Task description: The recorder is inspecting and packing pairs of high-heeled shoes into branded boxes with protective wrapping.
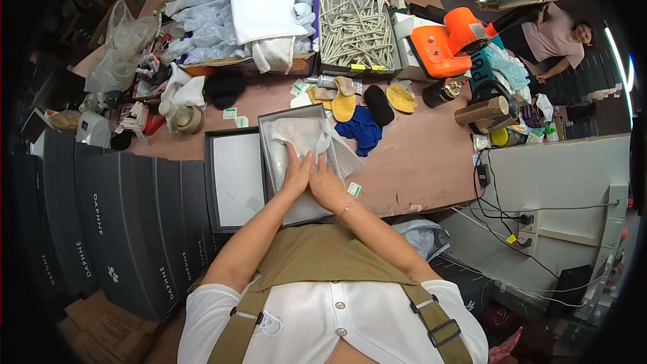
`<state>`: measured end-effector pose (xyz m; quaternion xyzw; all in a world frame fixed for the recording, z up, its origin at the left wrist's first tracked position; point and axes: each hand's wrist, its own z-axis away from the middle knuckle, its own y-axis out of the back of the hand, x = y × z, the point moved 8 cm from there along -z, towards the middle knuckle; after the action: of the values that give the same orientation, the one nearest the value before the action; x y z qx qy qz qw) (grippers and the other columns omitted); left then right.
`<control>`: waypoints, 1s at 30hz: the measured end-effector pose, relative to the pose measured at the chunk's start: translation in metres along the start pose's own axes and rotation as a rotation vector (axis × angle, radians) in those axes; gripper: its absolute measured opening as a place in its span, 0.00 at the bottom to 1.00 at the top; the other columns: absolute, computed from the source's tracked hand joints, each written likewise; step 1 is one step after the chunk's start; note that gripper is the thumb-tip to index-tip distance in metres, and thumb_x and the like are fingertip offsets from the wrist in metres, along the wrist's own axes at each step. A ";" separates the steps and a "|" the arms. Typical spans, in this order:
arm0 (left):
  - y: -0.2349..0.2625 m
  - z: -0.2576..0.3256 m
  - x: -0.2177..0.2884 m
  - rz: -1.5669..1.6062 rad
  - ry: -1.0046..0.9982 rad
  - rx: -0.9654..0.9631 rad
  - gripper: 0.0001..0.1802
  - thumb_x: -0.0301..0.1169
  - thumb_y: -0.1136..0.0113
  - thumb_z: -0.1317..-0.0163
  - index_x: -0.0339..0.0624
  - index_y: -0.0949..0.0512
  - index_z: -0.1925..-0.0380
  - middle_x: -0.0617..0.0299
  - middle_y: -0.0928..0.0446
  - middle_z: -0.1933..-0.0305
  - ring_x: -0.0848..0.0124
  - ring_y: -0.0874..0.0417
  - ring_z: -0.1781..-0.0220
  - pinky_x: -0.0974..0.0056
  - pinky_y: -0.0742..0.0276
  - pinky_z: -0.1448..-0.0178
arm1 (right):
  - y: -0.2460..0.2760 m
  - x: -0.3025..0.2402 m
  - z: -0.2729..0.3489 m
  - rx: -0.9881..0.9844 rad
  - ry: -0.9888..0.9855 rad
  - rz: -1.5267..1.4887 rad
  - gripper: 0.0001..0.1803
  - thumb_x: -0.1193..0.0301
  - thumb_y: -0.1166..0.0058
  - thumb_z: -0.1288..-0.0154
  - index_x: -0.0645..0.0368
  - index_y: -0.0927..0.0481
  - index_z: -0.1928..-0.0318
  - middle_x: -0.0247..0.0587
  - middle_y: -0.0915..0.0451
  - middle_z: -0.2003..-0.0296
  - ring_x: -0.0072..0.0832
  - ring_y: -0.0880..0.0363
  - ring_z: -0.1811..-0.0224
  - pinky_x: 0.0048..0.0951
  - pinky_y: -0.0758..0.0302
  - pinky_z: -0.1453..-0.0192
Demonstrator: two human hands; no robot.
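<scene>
Both hands, left [296, 174] and right [326, 185], press flat, fingers spread, on white tissue paper [303, 136] inside an open grey box [296, 162] on the counter [418, 162].

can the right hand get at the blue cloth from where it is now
Probably yes. The right hand rests on the white paper in the open box, and the blue cloth lies just past the box's right edge on bare table, uncovered, with nothing standing between.

One head-worn fisheye view looks steeply down from above the person's chest onto the worktable [418, 162]; it faces forward across the bench, close to the forearms; edges bend toward the dark rim; no second view shares the scene
</scene>
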<state>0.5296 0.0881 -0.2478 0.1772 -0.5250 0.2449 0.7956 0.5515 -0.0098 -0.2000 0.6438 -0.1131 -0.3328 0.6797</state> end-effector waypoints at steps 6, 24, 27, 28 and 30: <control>-0.019 -0.002 -0.012 -0.256 -0.189 0.205 0.35 0.38 0.37 0.41 0.29 0.38 0.40 0.40 0.30 0.43 0.50 0.29 0.41 0.56 0.37 0.35 | 0.089 0.131 0.039 0.328 -0.275 -0.443 0.30 0.68 0.36 0.46 0.66 0.29 0.44 0.61 0.25 0.52 0.45 0.24 0.49 0.33 0.27 0.48; -0.011 0.025 -0.004 -0.364 -0.241 0.240 0.29 0.35 0.44 0.38 0.28 0.36 0.41 0.38 0.37 0.37 0.47 0.37 0.34 0.51 0.42 0.32 | 0.034 0.171 0.024 0.177 -0.372 -1.353 0.20 0.58 0.61 0.25 0.61 0.28 0.45 0.39 0.23 0.55 0.24 0.22 0.59 0.23 0.23 0.57; 0.040 0.088 0.050 -0.143 -0.319 0.230 0.33 0.34 0.43 0.38 0.30 0.41 0.36 0.39 0.45 0.31 0.51 0.42 0.29 0.57 0.43 0.29 | 0.033 0.130 0.026 0.298 -0.199 -1.423 0.25 0.61 0.59 0.27 0.61 0.36 0.36 0.43 0.29 0.43 0.32 0.29 0.43 0.27 0.30 0.40; 0.069 0.104 0.049 -0.315 -0.375 0.333 0.31 0.32 0.44 0.37 0.32 0.41 0.36 0.43 0.41 0.32 0.55 0.39 0.31 0.58 0.39 0.33 | 0.052 0.096 0.014 0.336 -0.166 -1.422 0.27 0.61 0.58 0.28 0.60 0.39 0.34 0.46 0.32 0.39 0.37 0.33 0.38 0.31 0.35 0.36; 0.121 0.116 0.016 -0.502 -0.235 0.384 0.26 0.31 0.47 0.36 0.34 0.37 0.38 0.46 0.34 0.38 0.56 0.32 0.37 0.58 0.33 0.39 | 0.074 0.043 -0.005 0.447 -0.004 -1.062 0.31 0.59 0.56 0.30 0.59 0.42 0.32 0.50 0.39 0.34 0.43 0.41 0.31 0.37 0.45 0.29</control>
<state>0.3778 0.1279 -0.1855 0.4745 -0.4976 0.1135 0.7172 0.6092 -0.0346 -0.1426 0.7397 0.1568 -0.5975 0.2669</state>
